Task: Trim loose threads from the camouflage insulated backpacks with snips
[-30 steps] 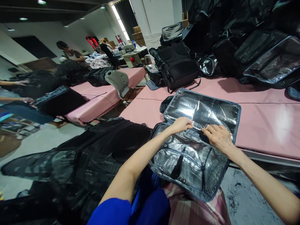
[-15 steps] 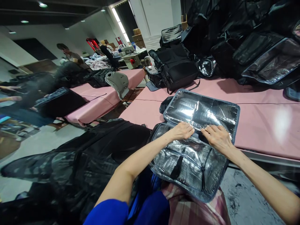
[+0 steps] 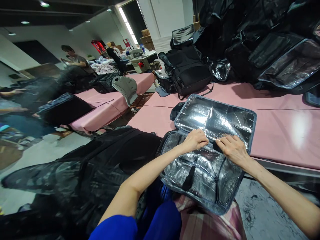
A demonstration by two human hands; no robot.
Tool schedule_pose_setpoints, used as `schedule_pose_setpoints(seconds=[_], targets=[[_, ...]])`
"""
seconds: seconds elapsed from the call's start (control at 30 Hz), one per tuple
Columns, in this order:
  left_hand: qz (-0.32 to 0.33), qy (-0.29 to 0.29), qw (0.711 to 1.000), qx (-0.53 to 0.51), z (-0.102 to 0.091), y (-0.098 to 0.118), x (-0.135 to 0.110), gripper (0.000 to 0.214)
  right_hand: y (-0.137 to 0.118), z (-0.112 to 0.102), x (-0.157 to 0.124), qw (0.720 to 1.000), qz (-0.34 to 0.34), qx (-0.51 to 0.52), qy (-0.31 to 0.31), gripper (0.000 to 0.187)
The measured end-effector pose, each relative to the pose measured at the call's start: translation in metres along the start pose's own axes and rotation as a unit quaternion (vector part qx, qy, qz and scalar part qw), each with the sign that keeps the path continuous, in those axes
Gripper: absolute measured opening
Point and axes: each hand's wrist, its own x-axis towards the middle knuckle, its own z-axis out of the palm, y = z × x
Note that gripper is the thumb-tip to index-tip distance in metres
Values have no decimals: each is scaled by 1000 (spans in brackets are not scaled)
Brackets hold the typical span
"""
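Spanning table [image 3: 277, 140] and lap [image 3: 211, 225], the bag [image 3: 201, 163] lay open, silver lining [image 3: 225, 118] upward. The left hand [image 3: 196, 140] and right hand [image 3: 233, 149], near each other, pinched its fold [image 3: 211, 144] between curled, nearly closed fingers [image 3: 223, 141].

The bag [image 3: 210, 161] lies partly on the table [image 3: 280, 133], before a backpack [image 3: 193, 75] and right of heaped bags [image 3: 105, 166].

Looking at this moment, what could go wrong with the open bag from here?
The open bag reaches past the table edge and over the lap, so it might slide if let go.

Its silver lining looks creased; a hard tug by the left hand or right hand, both at the fold, could tear it.
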Motion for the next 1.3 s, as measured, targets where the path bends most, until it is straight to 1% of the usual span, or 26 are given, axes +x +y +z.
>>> schedule_pose_setpoints(seconds=[0.07, 0.1, 0.13, 0.17, 0.2, 0.23, 0.27, 0.33, 0.4, 0.47, 0.53, 0.6, 0.63, 0.7, 0.77, 0.83, 0.9, 0.97, 1.03, 1.07, 1.1, 1.13, 1.17, 1.2, 1.23, 1.3], targets=[[-22, -40, 992, -121, -10, -2, -1, 33, 1, 3, -6, 994, 93, 66, 3, 14], [-36, -46, 985, -164, -15, -3, -1, 38, 1, 5, -8, 986, 133, 96, 3, 14], [-56, -38, 981, -181, -18, -5, -1, 39, 1, 6, -9, 980, 160, 120, -1, 15], [-77, -17, 983, -168, -19, -8, -1, 37, 0, 7, -10, 976, 172, 133, -9, 16], [-93, 9, 987, -128, -17, -10, -2, 33, -1, 8, -10, 975, 173, 136, -18, 16], [-96, 30, 992, -71, -14, -12, -4, 27, -3, 9, -10, 977, 167, 132, -29, 16], [-79, 37, 996, -9, -10, -13, -7, 23, -6, 9, -10, 979, 157, 125, -37, 16], [-2, 20, 995, 103, -2, -14, -15, 21, -13, 9, -11, 984, 134, 107, -39, 15], [91, -4, 980, 177, 2, -12, -25, 24, -21, 8, -15, 990, 105, 93, -24, 15], [165, -33, 961, 220, 0, -8, -32, 25, -31, 8, -21, 993, 86, 81, -11, 14], [198, -56, 947, 246, -6, -2, -37, 24, -40, 8, -27, 994, 79, 74, -10, 15], [192, -73, 943, 263, -9, 3, -41, 25, -48, 8, -31, 993, 84, 80, -12, 17], [176, -76, 945, 266, -8, 5, -43, 25, -51, 7, -33, 991, 94, 90, -12, 17], [101, -55, 960, 255, -2, 10, -50, 25, -54, 7, -37, 986, 122, 116, -10, 15], [-9, 5, 976, 219, 8, 16, -58, 22, -53, 8, -40, 978, 148, 145, -9, 15], [-105, 76, 975, 180, 21, 23, -67, 19, -52, 10, -42, 972, 167, 165, 0, 16], [-149, 119, 969, 156, 34, 30, -73, 16, -51, 13, -41, 970, 178, 165, 0, 24], [-170, 151, 965, 133, 43, 38, -76, 17, -52, 15, -38, 973, 177, 146, -18, 26], [-194, 186, 960, 83, 47, 44, -77, 18, -55, 16, -32, 979, 158, 118, -42, 16], [-215, 203, 954, 45, 47, 46, -77, 18, -56, 16, -29, 983, 143, 103, -45, 12], [-242, 217, 946, -4, 46, 48, -77, 18, -57, 16, -26, 987, 126, 89, -40, 12], [-281, 221, 932, -63, 44, 49, -76, 19, -58, 16, -24, 991, 108, 77, -27, 13], [-331, 210, 910, -133, 42, 49, -75, 19, -59, 15, -22, 994, 91, 67, -10, 14], [-388, 186, 878, -210, 39, 48, -73, 20, -59, 14, -20, 995, 77, 61, 9, 15], [-440, 154, 836, -288, 36, 47, -71, 23, -60, 13, -19, 996, 66, 57, 26, 15], [-512, 101, 736, -432, 33, 44, -67, 28, -62, 12, -19, 996, 51, 52, 46, 14]])
